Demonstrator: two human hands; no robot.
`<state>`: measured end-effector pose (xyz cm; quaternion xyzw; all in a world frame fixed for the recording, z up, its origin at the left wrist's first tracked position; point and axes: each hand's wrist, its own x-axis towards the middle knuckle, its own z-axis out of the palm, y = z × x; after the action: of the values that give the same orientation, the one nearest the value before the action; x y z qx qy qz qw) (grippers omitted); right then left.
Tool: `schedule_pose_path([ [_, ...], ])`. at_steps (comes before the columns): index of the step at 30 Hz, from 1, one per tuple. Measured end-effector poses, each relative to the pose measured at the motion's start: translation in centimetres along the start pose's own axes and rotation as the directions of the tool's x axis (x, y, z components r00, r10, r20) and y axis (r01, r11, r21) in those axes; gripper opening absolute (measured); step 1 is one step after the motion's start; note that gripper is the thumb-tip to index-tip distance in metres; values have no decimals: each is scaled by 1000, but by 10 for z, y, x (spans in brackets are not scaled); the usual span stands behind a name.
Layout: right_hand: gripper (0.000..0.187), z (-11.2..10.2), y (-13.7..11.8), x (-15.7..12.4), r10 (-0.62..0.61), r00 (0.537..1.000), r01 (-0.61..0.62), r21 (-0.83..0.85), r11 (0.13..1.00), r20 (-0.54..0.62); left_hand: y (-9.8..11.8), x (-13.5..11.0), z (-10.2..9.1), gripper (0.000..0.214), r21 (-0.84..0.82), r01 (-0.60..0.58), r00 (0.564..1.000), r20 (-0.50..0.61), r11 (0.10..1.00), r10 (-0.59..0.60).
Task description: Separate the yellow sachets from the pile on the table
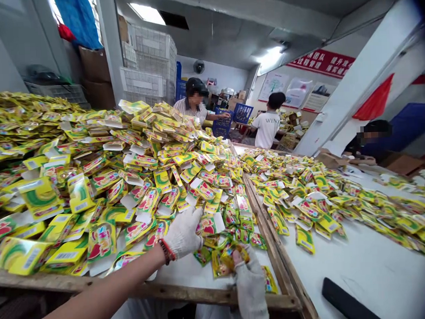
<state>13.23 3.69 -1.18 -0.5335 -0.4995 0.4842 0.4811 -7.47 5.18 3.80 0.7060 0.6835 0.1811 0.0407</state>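
Observation:
My left hand (183,232), in a white knit glove with fingertips bare or worn, has its thumb and fingers around the near end of a small yellow box (208,225) with an open white flap. Just right of it, my right hand (250,281), also gloved, pinches a small yellow sachet (226,261) under its bare thumb. Several green-and-yellow sachets (242,234) lie on the white tabletop around both hands. A large heap of yellow boxes (136,167), printed with red and green fruit, rises beyond my left hand.
A wooden strip (271,236) divides the table, and a wooden edge (189,293) runs along its front. More boxes (311,198) are spread on the right, with a black object (346,299) nearer. Other people (267,125) work beyond. White crates (148,64) stand stacked behind.

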Motion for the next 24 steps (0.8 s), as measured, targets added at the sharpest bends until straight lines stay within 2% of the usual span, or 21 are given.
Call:
schedule_pose_path([
  [2, 40, -6, -13, 5, -71, 997, 69, -71, 995, -24, 2, -22, -2, 52, -19, -56, 998, 38, 998, 57],
  [6, 35, -13, -26, 17, -98, 982, 146, -321, 936, 161, 8, -44, -5, 45, -55, -103, 990, 90, 993, 108],
  [10, 26, -14, -30, 20, -143, 928, 321, -545, 775, 344, 11, -49, -3, 51, -39, -126, 983, 127, 991, 130],
  [12, 25, -13, -33, 19, -138, 911, 368, -615, 697, 389, 13, -53, 1, 53, -45, -151, 980, 125, 988, 155],
  [17, 26, -9, -40, 14, -117, 913, 371, -677, 636, 390, 17, -63, 23, 48, -183, -111, 991, 55, 977, 123],
  [21, 24, -2, -39, 13, -99, 907, 381, -699, 605, 409, 17, -66, 47, 59, -214, -59, 998, 24, 975, 66],
  [24, 28, -5, -36, 15, -101, 884, 411, -656, 633, 457, 17, -66, 52, 65, -195, -56, 997, 33, 979, 63],
])
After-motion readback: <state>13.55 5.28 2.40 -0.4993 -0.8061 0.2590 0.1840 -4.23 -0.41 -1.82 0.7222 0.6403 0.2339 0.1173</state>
